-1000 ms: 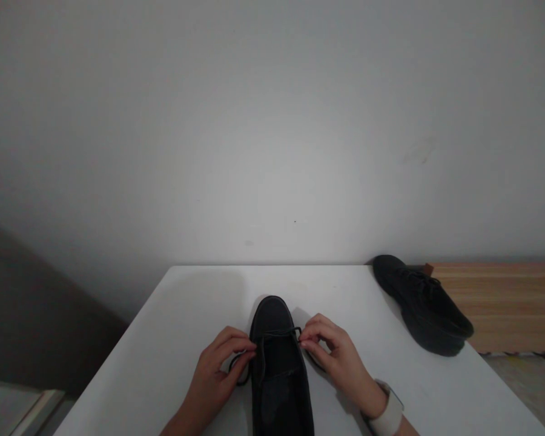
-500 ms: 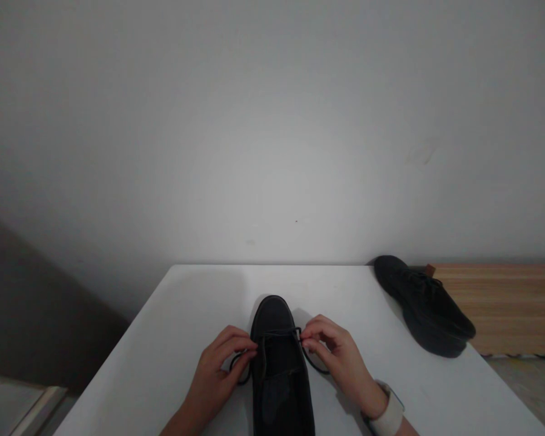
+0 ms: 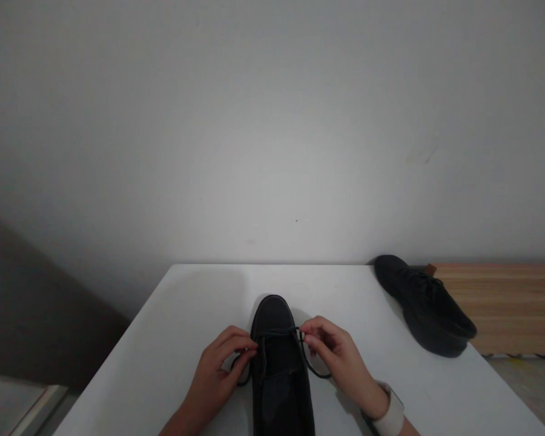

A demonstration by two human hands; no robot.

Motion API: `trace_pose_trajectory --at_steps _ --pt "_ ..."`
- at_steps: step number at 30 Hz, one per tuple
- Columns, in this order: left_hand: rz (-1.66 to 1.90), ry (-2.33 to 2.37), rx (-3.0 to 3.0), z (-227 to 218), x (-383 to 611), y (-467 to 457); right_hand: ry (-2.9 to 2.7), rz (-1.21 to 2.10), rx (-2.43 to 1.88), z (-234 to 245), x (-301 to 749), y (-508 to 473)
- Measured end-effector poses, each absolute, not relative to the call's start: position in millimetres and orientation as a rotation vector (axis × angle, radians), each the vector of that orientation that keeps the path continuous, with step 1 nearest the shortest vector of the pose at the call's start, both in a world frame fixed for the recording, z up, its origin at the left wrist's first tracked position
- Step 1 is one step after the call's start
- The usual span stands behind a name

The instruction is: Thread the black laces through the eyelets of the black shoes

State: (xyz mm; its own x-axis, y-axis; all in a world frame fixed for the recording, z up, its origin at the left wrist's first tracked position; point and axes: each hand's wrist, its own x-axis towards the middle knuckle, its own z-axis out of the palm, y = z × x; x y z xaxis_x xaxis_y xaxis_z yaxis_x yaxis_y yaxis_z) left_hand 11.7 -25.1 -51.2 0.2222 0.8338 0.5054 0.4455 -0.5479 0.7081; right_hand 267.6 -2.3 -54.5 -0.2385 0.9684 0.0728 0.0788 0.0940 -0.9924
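A black shoe (image 3: 275, 313) lies on the white table with its toe pointing away from me. A thin dark shoelace (image 3: 317, 370) runs across its front eyelets and hangs loosely on both sides. My right hand (image 3: 333, 348), with a pale watch on the wrist, pinches the lace just right of the eyelets. At the shoe's left edge my left hand (image 3: 224, 363) is closed in a pinch, thumb against fingers. A loop of lace curves below those fingertips; what exactly lies between them is too small to see clearly.
A second black shoe (image 3: 424, 306), its lace tied, rests at the right edge of the white table (image 3: 200, 290). Behind stands a grey wall (image 3: 272, 151). A wood-grained board (image 3: 518, 309) is on the right, beyond the table.
My right hand has shifted slightly, drawing the lace a little straighter at the right eyelet. The left hand and the shoe are nearly unmoved.
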Motion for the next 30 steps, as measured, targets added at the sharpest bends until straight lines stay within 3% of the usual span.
trace_pose_trajectory --at_steps 30 --pt "1.260 1.147 2.083 -50.3 11.6 -26.0 -1.440 1.247 -1.089 -55.3 265.2 -1.6"
